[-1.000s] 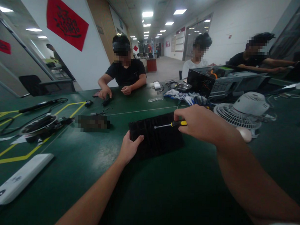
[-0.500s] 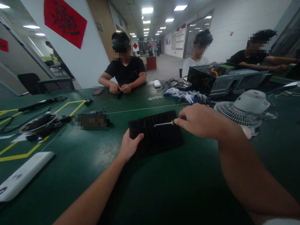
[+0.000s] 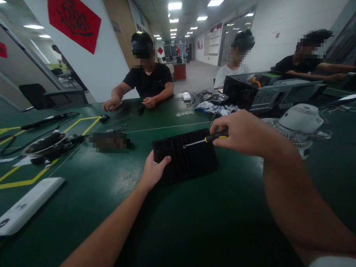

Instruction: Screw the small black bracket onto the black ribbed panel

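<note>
A flat black rectangular panel-like piece [image 3: 194, 161] with raised ribs is tilted above the green table in front of me. My left hand [image 3: 155, 168] grips its left edge, thumb on top and fingers beneath. In my right hand [image 3: 242, 132] is a screwdriver [image 3: 208, 139] with a black and yellow handle. Its metal shaft points left, and the tip appears to be at the middle of the black piece's upper face. Whether a screw sits under the tip is too small to make out.
On the left lie a white elongated device [image 3: 25, 206], yellow tape lines and a bundle of cables [image 3: 46, 142]. A white fan [image 3: 301, 120] and an open computer case [image 3: 255, 89] stand at the right. A person [image 3: 150, 78] sits across the table [image 3: 174, 230].
My right hand has shifted its hold on the screwdriver, so more of the handle shows. My left hand and the black piece stay put. The person opposite has reached one hand sideways, to my left.
</note>
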Demonstrator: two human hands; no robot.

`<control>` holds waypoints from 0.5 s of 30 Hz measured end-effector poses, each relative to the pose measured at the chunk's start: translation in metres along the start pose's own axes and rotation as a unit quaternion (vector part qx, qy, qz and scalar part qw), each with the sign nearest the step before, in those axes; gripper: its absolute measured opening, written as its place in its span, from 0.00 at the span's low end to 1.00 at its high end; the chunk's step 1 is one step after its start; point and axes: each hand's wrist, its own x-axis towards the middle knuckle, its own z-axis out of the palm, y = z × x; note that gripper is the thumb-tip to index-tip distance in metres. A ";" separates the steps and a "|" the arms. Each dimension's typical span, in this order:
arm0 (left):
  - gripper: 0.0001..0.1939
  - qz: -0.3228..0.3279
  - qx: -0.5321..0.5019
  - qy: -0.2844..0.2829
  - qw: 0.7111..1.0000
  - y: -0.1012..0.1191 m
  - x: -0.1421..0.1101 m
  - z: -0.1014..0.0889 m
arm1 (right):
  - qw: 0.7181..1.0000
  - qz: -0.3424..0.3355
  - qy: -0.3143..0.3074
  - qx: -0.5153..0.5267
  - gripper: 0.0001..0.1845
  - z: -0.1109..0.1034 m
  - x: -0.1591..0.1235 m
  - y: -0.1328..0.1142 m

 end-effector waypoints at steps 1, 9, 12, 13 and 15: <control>0.25 0.000 0.002 0.002 1.000 0.000 0.000 0.000 | 1.000 -0.006 0.003 0.000 0.13 0.002 0.000 -0.001; 0.26 0.002 -0.004 0.005 1.000 0.001 -0.001 0.001 | 0.998 -0.027 0.055 0.005 0.12 0.005 0.001 -0.004; 0.25 0.005 -0.001 0.005 1.000 0.001 -0.001 0.001 | 0.998 -0.025 0.052 0.008 0.13 0.005 0.001 -0.003; 0.25 0.006 0.001 0.005 1.000 0.000 0.000 0.000 | 0.998 -0.023 0.051 0.009 0.13 0.005 0.002 -0.002; 0.25 0.007 0.002 0.004 1.000 0.000 0.000 0.000 | 0.998 -0.023 0.050 0.006 0.13 0.005 0.002 -0.002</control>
